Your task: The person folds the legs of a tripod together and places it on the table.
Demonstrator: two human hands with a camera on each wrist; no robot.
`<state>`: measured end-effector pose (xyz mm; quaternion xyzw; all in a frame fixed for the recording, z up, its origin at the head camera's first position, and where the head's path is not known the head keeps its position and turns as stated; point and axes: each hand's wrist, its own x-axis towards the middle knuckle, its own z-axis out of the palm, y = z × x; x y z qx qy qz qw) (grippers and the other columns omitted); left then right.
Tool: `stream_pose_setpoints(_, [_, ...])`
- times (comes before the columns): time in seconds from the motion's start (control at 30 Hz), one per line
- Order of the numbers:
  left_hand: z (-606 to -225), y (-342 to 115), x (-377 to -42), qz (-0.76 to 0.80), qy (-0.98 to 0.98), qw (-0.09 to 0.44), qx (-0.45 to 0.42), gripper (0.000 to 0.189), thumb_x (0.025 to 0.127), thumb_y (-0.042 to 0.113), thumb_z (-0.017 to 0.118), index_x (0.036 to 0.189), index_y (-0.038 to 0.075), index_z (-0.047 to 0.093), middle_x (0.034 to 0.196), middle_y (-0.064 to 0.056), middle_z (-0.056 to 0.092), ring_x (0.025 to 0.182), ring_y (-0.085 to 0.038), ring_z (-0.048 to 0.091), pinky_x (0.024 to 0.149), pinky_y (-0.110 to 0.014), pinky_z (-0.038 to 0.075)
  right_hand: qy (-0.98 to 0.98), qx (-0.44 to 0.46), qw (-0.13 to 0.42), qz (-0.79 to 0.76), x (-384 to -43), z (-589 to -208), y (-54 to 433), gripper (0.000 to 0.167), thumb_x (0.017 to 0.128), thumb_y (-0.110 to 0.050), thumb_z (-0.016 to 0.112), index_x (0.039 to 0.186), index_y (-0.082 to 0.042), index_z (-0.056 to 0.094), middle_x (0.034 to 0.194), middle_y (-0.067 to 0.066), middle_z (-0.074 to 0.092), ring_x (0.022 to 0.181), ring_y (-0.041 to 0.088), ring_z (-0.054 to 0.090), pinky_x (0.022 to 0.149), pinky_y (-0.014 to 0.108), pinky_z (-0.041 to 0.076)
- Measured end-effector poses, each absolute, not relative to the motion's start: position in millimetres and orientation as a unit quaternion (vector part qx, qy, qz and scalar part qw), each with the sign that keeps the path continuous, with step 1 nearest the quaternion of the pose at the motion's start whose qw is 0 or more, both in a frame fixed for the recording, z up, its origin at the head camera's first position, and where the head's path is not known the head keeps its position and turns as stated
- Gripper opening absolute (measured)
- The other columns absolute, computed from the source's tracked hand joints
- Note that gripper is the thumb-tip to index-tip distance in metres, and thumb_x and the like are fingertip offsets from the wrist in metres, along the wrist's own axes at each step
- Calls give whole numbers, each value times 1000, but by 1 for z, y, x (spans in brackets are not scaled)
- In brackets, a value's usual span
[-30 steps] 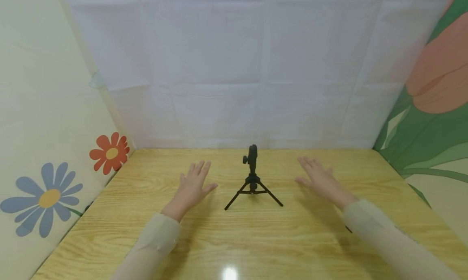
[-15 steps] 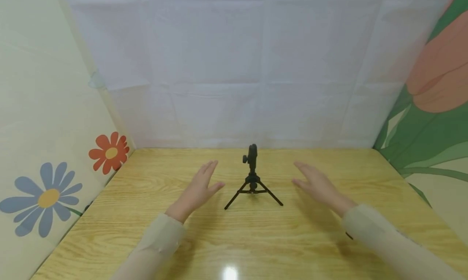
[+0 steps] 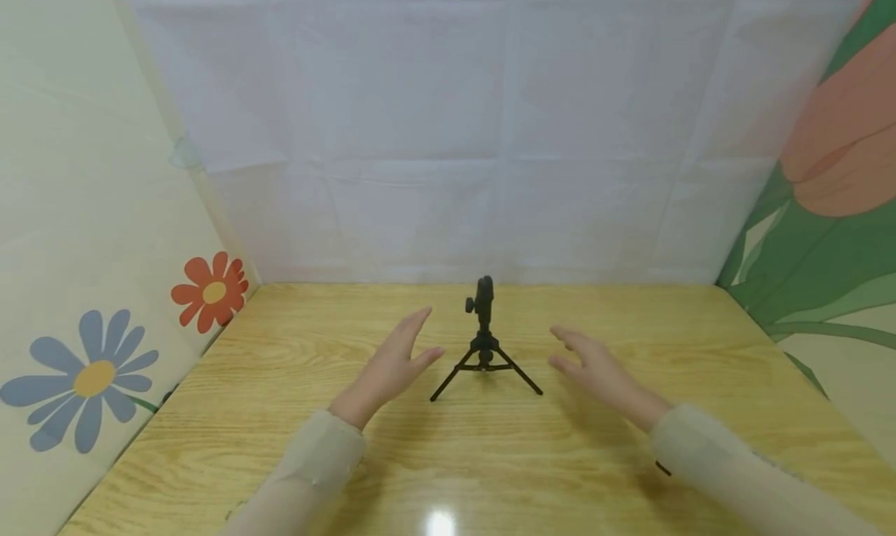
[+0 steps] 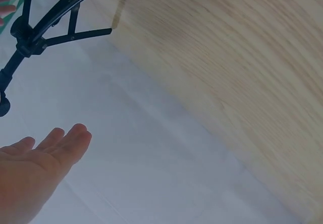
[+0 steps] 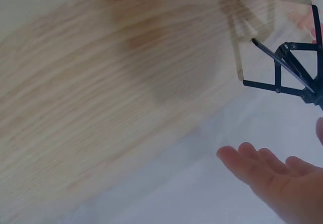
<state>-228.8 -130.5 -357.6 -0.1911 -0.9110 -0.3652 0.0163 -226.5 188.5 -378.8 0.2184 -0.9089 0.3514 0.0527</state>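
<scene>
A small black tripod (image 3: 484, 341) stands upright on the wooden table, its legs spread and a knob on the left of its head. My left hand (image 3: 390, 369) is held just left of it, fingers extended and thumb pointing toward the legs. On the other side my right hand (image 3: 598, 373) faces it, fingers loosely extended. Neither hand touches the tripod, and both hold nothing. The left wrist view shows the tripod (image 4: 48, 30) beyond the left hand (image 4: 43, 168). In the right wrist view the tripod's legs (image 5: 282, 70) appear above the right hand (image 5: 277, 178).
The wooden table (image 3: 490, 466) reaches back to a white cloth backdrop (image 3: 448, 131). Flower-printed panels stand at the left (image 3: 91, 170) and right (image 3: 833, 248). A small dark strip (image 3: 663, 468) shows beside the right sleeve (image 3: 707, 443).
Both hands have moved inward toward the tripod, the left going right and the right going left. The left fingers have drawn closer together. The tripod has stayed in place.
</scene>
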Motion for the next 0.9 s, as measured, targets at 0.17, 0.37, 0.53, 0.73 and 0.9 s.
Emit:
stream_pose_setpoints(0.17, [-356, -123, -228, -362, -912, 35, -191, 69, 98, 25, 60, 153, 2, 23, 155, -20, 27, 141, -38, 26, 112, -54, 23, -903, 214, 57, 369, -222, -382, 181, 50, 96, -9, 61, 137, 12, 43, 132, 32, 51, 118, 47, 51, 99, 59, 40])
stream_pose_setpoints(0.37, [-353, -115, -226, -365, -910, 47, -193, 68, 98, 24, 60, 152, 2, 25, 154, -20, 29, 141, -37, 27, 112, -53, 24, -897, 215, 61, 381, -219, -386, 174, 47, 95, -7, 62, 135, 11, 47, 129, 29, 55, 116, 44, 54, 98, 58, 42])
stream_pose_setpoints(0.53, [-350, -110, -226, -378, -907, 41, -181, 67, 98, 25, 59, 152, 3, 26, 154, -17, 29, 141, -35, 28, 113, -52, 24, -892, 220, 57, 390, -216, -387, 168, 45, 93, -4, 63, 133, 12, 49, 126, 29, 57, 112, 44, 56, 92, 58, 46])
stream_pose_setpoints(0.73, [-348, -104, -228, -411, -894, 34, -175, 68, 97, 24, 61, 152, 4, 26, 153, -17, 32, 138, -36, 34, 110, -53, 30, -885, 212, 49, 412, -214, -391, 161, 44, 91, -1, 65, 130, 13, 51, 122, 29, 59, 109, 43, 58, 88, 53, 50])
stream_pose_setpoints(0.9, [-346, -98, -230, -446, -878, 26, -172, 68, 96, 21, 64, 152, 5, 29, 153, -15, 34, 135, -36, 38, 106, -54, 35, -878, 198, 37, 434, -216, -394, 156, 45, 89, 2, 66, 131, 13, 51, 123, 29, 59, 109, 43, 59, 86, 49, 53])
